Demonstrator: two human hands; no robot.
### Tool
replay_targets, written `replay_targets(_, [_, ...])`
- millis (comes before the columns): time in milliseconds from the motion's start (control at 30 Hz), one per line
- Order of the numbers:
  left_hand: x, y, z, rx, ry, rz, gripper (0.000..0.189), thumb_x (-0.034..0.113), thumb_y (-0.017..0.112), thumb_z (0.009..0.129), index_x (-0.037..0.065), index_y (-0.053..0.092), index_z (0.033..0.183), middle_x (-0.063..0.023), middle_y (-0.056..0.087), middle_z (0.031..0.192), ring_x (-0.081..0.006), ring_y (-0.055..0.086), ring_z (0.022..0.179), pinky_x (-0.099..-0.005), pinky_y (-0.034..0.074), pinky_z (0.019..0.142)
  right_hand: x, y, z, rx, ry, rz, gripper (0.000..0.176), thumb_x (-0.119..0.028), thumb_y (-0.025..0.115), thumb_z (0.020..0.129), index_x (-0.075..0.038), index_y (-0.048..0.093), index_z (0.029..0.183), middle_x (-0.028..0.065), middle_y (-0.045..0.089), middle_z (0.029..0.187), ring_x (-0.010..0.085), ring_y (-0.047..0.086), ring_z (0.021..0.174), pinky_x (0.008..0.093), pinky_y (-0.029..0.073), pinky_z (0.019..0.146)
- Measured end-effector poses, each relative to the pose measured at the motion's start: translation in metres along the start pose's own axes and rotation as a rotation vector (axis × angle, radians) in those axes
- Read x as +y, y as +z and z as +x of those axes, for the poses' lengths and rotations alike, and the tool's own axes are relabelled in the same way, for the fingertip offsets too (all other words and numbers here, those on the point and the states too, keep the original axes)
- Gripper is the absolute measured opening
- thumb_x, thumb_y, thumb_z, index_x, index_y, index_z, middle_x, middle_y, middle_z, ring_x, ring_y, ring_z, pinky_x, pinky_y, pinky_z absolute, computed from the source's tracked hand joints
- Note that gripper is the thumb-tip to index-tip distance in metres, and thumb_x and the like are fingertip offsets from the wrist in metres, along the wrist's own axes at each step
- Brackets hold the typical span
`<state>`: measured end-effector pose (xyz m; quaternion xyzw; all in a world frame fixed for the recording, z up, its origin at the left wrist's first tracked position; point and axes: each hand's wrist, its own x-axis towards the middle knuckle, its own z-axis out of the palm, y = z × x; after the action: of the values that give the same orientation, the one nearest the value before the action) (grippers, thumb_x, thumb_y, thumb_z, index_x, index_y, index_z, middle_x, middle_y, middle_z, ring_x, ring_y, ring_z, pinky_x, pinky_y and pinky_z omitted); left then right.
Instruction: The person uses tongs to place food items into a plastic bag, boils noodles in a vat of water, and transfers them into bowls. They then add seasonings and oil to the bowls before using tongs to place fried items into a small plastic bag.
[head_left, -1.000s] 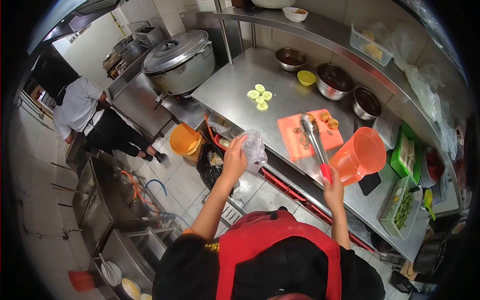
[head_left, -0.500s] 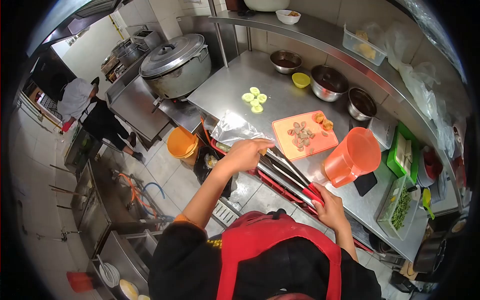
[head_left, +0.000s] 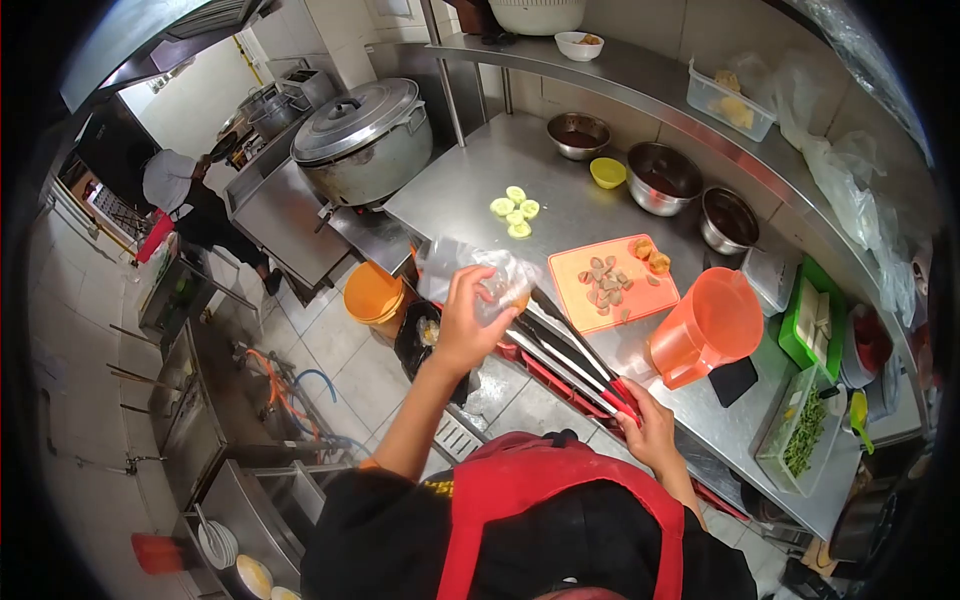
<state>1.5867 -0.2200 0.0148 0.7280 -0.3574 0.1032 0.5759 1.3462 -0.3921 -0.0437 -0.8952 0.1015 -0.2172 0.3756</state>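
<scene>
My left hand (head_left: pixel 467 325) is curled around part of a clear plastic bag (head_left: pixel 445 268), whose film shows between thumb and fingers. The bag puffs up over the counter's front edge. My right hand (head_left: pixel 650 425) grips metal tongs (head_left: pixel 565 358) by their red handles, and the arms point at my left hand. A small orange-brown piece (head_left: pixel 521 302) is at the tongs' tips, partly hidden. Beyond the tongs lies an orange cutting board (head_left: pixel 570 312) with sliced brown pieces (head_left: pixel 606 280) and orange-brown chunks (head_left: pixel 650 255). Pale green cucumber slices (head_left: pixel 516 210) rest on the steel counter.
An orange pitcher (head_left: pixel 705 330) stands right of the board. Steel bowls (head_left: pixel 663 180) and a yellow bowl (head_left: pixel 607 173) line the back. A green-filled container (head_left: pixel 797 430) sits at right. A large lidded pot (head_left: pixel 365 130) and another person (head_left: pixel 190 205) are at left.
My left hand has shifted left and its fingers have spread around the bag, which now puffs up. The tongs stay in my right hand. The other person has changed posture.
</scene>
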Motion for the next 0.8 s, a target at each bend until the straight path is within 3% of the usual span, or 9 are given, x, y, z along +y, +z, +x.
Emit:
replay_targets(33, [-0.004, -0.002, -0.007, 0.005, 0.007, 0.133, 0.018, 0.001, 0.064, 0.071, 0.002, 0.057, 0.087, -0.0104, 0.048, 0.102, -0.0169, 0.052, 0.077, -0.0262, 0.043, 0.072, 0.0, 0.001, 0.001, 0.009, 0.012, 0.027, 0.043, -0.013, 0.061, 0.077, -0.005, 0.05, 0.117, 0.0177, 0.059, 0.105, 0.0316, 0.061, 0.089, 0.0349, 0.048, 0.075])
replay_targets(167, [-0.02, 0.009, -0.03, 0.05, -0.153, -0.022, 0.009, 0.005, 0.064, 0.073, 0.005, 0.058, 0.081, -0.0105, 0.046, 0.111, -0.0142, 0.051, 0.086, -0.0266, 0.044, 0.065, 0.001, 0.0, 0.009, 0.004, 0.025, 0.122, 0.044, -0.01, 0.063, 0.075, -0.002, 0.05, 0.117, 0.0187, 0.059, 0.106, 0.0312, 0.06, 0.093, 0.0342, 0.047, 0.078])
replay_targets(300, [-0.039, 0.003, -0.032, -0.064, -0.248, -0.559, 0.007, 0.002, 0.06, 0.075, 0.004, 0.054, 0.079, -0.0066, 0.045, 0.113, -0.0156, 0.045, 0.103, -0.0312, 0.035, 0.09, 0.008, -0.006, 0.014, -0.075, 0.008, 0.151, 0.046, -0.01, 0.064, 0.075, -0.003, 0.049, 0.118, 0.0184, 0.059, 0.107, 0.0307, 0.06, 0.094, 0.0333, 0.047, 0.08])
replay_targets(433, [-0.059, -0.008, -0.035, -0.14, -0.425, -0.872, 0.009, 0.002, 0.061, 0.073, 0.008, 0.056, 0.075, -0.0076, 0.033, 0.133, -0.0174, 0.039, 0.118, -0.032, 0.029, 0.097, 0.005, -0.018, 0.021, -0.14, -0.1, 0.024, 0.046, -0.011, 0.064, 0.074, -0.005, 0.05, 0.118, 0.0175, 0.06, 0.101, 0.0308, 0.061, 0.086, 0.0341, 0.049, 0.073])
replay_targets(533, [-0.056, -0.019, -0.029, -0.33, -0.42, -0.923, 0.008, 0.007, 0.061, 0.074, 0.009, 0.055, 0.08, -0.0066, 0.033, 0.131, -0.0167, 0.039, 0.117, -0.0328, 0.027, 0.098, -0.005, -0.032, 0.028, -0.215, -0.114, -0.062, 0.046, -0.012, 0.064, 0.073, -0.006, 0.051, 0.117, 0.0169, 0.061, 0.097, 0.0306, 0.061, 0.079, 0.0351, 0.048, 0.067])
replay_targets(567, [-0.06, -0.022, -0.027, -0.461, -0.503, -0.889, 0.027, 0.015, 0.059, 0.073, 0.008, 0.049, 0.097, -0.0108, 0.04, 0.124, -0.0181, 0.042, 0.113, -0.031, 0.035, 0.09, -0.008, -0.034, 0.03, -0.224, -0.107, -0.077, 0.046, -0.012, 0.064, 0.073, -0.007, 0.051, 0.117, 0.0166, 0.061, 0.095, 0.0304, 0.061, 0.077, 0.0354, 0.048, 0.065])
replay_targets(667, [-0.048, -0.03, -0.018, -0.546, -0.653, -0.868, 0.048, 0.016, 0.054, 0.072, 0.01, 0.038, 0.117, -0.0129, 0.04, 0.126, -0.0206, 0.042, 0.116, -0.03, 0.045, 0.078, -0.009, -0.043, 0.032, -0.235, -0.065, -0.058, 0.046, -0.012, 0.064, 0.072, -0.008, 0.052, 0.116, 0.0166, 0.061, 0.097, 0.0308, 0.061, 0.081, 0.0356, 0.048, 0.069])
replay_targets(700, [-0.047, -0.03, -0.014, -0.57, -0.648, -0.614, 0.058, 0.008, 0.047, 0.07, 0.011, 0.029, 0.125, -0.0134, 0.045, 0.123, -0.0202, 0.053, 0.101, -0.0269, 0.05, 0.066, -0.009, -0.048, 0.032, -0.257, -0.039, -0.045, 0.045, -0.012, 0.064, 0.072, -0.008, 0.052, 0.116, 0.0167, 0.061, 0.098, 0.0312, 0.061, 0.083, 0.0356, 0.048, 0.07])
replay_targets(800, [-0.029, -0.034, -0.004, -0.781, -0.583, -0.421, 0.063, 0.002, 0.047, 0.068, 0.011, 0.028, 0.127, -0.0137, 0.049, 0.121, -0.0169, 0.059, 0.084, -0.0242, 0.05, 0.064, -0.009, -0.061, 0.035, -0.318, 0.038, -0.002, 0.043, -0.012, 0.064, 0.072, -0.007, 0.053, 0.113, 0.0174, 0.061, 0.1, 0.0325, 0.06, 0.089, 0.035, 0.047, 0.075])
